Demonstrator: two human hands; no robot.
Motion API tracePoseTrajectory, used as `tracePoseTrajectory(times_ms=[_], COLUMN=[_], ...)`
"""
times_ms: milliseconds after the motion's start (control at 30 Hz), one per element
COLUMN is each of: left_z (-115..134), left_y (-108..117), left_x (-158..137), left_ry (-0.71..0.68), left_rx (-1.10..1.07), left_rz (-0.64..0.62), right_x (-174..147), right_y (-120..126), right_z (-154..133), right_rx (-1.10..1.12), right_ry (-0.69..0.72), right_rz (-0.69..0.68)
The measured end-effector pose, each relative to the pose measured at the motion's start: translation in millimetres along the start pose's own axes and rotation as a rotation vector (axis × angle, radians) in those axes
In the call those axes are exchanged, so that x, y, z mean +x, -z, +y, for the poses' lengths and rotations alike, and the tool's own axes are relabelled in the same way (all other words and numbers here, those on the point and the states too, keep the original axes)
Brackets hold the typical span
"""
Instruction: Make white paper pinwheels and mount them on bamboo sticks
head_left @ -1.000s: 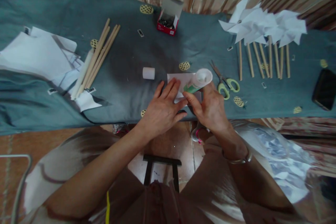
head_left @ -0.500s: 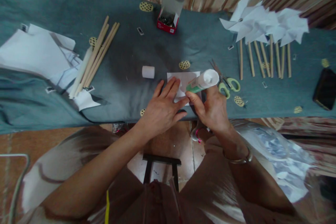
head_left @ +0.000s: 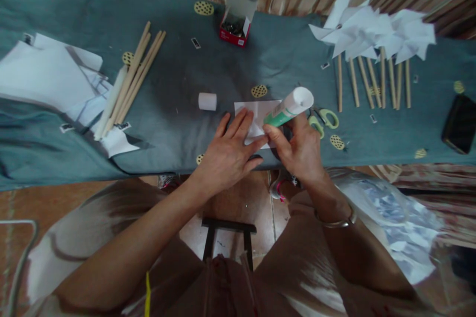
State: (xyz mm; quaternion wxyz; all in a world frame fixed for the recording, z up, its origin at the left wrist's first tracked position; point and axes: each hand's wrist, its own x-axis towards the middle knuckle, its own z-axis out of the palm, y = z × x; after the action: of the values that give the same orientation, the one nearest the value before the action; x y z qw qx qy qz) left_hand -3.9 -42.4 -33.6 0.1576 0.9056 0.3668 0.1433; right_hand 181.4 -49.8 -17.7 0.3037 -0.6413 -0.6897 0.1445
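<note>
My left hand (head_left: 232, 151) lies with fingers stretched out on a small white sheet of paper (head_left: 262, 108), pressing it to the cloth. In my right hand (head_left: 299, 146) is a white and green glue stick (head_left: 292, 105), tilted with its lower end down at the paper. Fingers hide the point where glue stick and paper meet. Left of the paper a white glue stick cap (head_left: 207, 101) lies on its side. Green-handled scissors (head_left: 323, 120) rest just beyond my right hand, their blades partly covered by the glue stick.
Several paper pinwheels (head_left: 366, 34) on wooden sticks lie at the right. A phone (head_left: 460, 124) is near the right end. An open red box (head_left: 235, 29) of small metal pieces stands at the back. At left are wooden sticks (head_left: 136, 77) and white paper sheets (head_left: 44, 74).
The glue stick in my right hand has tilted a little, its upper end shifting slightly right and up. My left hand keeps its place on the paper. The whole view has shifted slightly.
</note>
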Motion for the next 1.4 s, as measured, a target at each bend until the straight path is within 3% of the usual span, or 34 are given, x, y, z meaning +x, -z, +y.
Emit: tracePoseTrajectory(times_ms=[400, 600, 1400], left_z=[0, 0, 0], left_y=[0, 0, -1], left_x=[0, 0, -1], left_ry=[-0.007, -0.013, -0.017], left_rx=[0.006, 0.004, 0.051], left_rz=[0.0, 0.013, 0.0], right_x=[6, 10, 7], right_y=[-1, -6, -4], right_z=[-3, -3, -9], right_rx=[0.023, 0.057, -0.028], right_ry=[-0.074, -0.041, 0.009], right_rz=[0.02, 0.044, -0.091])
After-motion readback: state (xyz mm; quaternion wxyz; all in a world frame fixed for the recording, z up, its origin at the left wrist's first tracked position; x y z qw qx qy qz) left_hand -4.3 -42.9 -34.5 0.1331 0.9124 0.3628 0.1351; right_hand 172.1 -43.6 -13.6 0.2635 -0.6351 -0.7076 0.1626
